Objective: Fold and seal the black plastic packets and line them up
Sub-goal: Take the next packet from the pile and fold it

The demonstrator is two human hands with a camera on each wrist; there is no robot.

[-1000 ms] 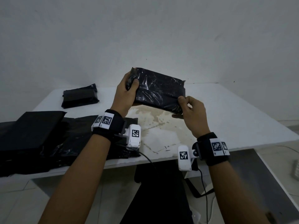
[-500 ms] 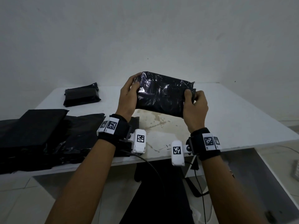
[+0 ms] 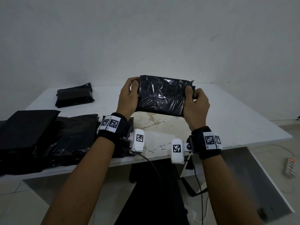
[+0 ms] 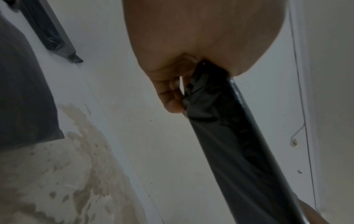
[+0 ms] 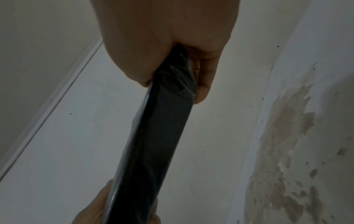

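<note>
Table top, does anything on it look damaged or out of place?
Yes. The white table has a brownish, blotchy patch near its front middle, below the packet held in both hands; it looks like staining or peeled surface. A pile of loose black plastic lies untidy at the left. One folded packet sits alone at the back.

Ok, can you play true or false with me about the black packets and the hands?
1. Both hands hold one black packet. True: the left hand grips one end, the right hand the other.
2. The held packet lies flat on the table. False: it is lifted above it.
3. Another folded packet lies at the table's far left. True.
4. The pile of black bags sits by the right arm. False: it is on the left side.
</note>
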